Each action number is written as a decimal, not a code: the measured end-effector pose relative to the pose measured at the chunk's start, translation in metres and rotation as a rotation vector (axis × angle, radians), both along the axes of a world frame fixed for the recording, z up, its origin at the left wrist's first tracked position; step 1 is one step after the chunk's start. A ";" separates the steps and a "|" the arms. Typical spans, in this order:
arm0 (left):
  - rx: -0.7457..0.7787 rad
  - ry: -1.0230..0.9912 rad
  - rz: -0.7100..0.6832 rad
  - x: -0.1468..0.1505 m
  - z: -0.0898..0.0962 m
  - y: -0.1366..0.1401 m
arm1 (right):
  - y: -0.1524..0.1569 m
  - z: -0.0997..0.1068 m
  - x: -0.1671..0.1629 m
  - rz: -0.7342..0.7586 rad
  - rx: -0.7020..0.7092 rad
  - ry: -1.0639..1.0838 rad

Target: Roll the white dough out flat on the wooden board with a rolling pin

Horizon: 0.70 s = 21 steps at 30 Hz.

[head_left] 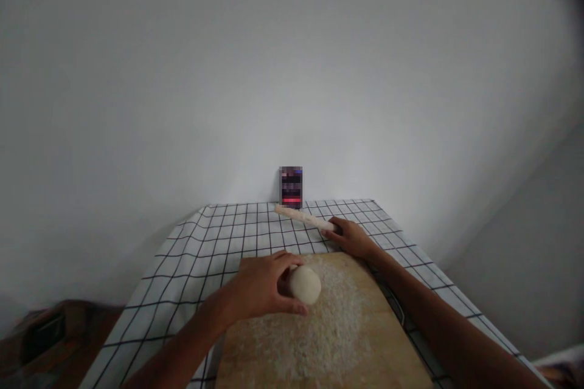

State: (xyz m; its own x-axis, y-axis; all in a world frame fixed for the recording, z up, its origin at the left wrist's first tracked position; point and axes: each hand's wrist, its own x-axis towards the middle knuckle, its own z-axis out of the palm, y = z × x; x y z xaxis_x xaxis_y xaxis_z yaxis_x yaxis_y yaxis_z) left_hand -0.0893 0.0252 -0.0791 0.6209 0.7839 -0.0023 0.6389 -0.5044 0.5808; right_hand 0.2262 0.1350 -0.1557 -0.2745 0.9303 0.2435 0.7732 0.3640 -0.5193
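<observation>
A pale, round ball of dough is on or just over the wooden board, and my left hand curls around its left side, thumb in front and fingers behind. Loose flour covers the board's middle. Beyond the board's far edge, my right hand grips the right end of a light wooden rolling pin. The pin slants up to the left across the checked cloth, its far end near the phone-like object. Whether the pin touches the cloth, I cannot tell.
A white tablecloth with black grid lines covers the table under the board. At the back, a small upright screen-like object, pixelated, leans by the white wall. A blurred brown box-like thing lies low at the left.
</observation>
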 end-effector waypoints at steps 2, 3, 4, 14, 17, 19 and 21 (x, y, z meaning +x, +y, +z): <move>0.073 -0.008 -0.025 0.004 -0.002 -0.002 | 0.000 0.000 0.000 0.001 0.005 -0.007; 0.085 -0.033 -0.076 0.005 -0.002 -0.003 | 0.000 0.000 0.000 -0.001 0.007 -0.011; 0.085 -0.069 -0.143 0.005 -0.003 -0.003 | 0.000 0.001 0.000 -0.002 0.008 -0.013; 0.205 -0.061 -0.078 0.016 -0.013 -0.004 | -0.001 0.000 0.001 0.010 0.001 0.023; 0.264 -0.062 -0.104 0.022 -0.019 -0.005 | -0.002 0.000 0.002 0.028 -0.005 0.049; 0.255 -0.097 -0.180 0.025 -0.022 -0.004 | -0.004 0.000 0.003 0.035 -0.004 0.068; 0.209 -0.140 -0.223 0.026 -0.026 -0.003 | -0.005 0.001 0.004 0.032 -0.009 0.078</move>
